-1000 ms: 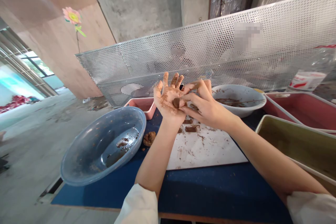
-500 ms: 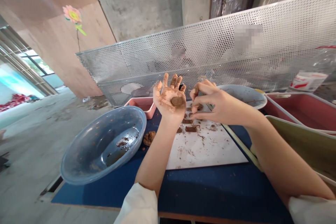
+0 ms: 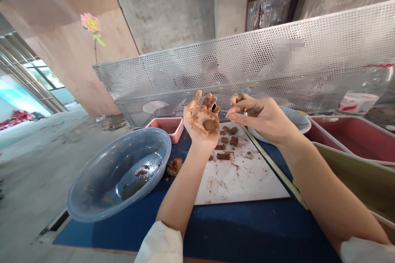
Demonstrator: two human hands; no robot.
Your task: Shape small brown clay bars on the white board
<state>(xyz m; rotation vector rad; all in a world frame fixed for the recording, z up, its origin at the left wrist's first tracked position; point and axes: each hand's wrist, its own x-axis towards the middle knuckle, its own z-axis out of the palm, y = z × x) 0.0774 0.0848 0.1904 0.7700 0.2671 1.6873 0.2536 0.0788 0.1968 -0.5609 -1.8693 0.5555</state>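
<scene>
My left hand (image 3: 202, 121) is raised palm up, fingers spread and smeared with brown clay, and a flattened brown clay disc (image 3: 210, 125) lies on the palm. My right hand (image 3: 259, 116) hovers just right of it with the fingers curled and thumb and forefinger pinched; what they hold is not clear. Below the hands a white board (image 3: 247, 176) carries several small brown clay pieces (image 3: 226, 141). A clay lump (image 3: 174, 166) rests on the blue tabletop (image 3: 240, 226) beside the board.
A large blue plastic basin (image 3: 120, 172) with muddy water sits at left, a small pink tray (image 3: 168, 126) behind it. A white bowl (image 3: 296, 120), a red tray (image 3: 354, 135) and an olive tray (image 3: 361, 168) stand at right. A perforated metal screen (image 3: 247, 65) backs the table.
My right hand has come off my left palm and drawn right, leaving the clay disc on the open palm. The view shifted slightly.
</scene>
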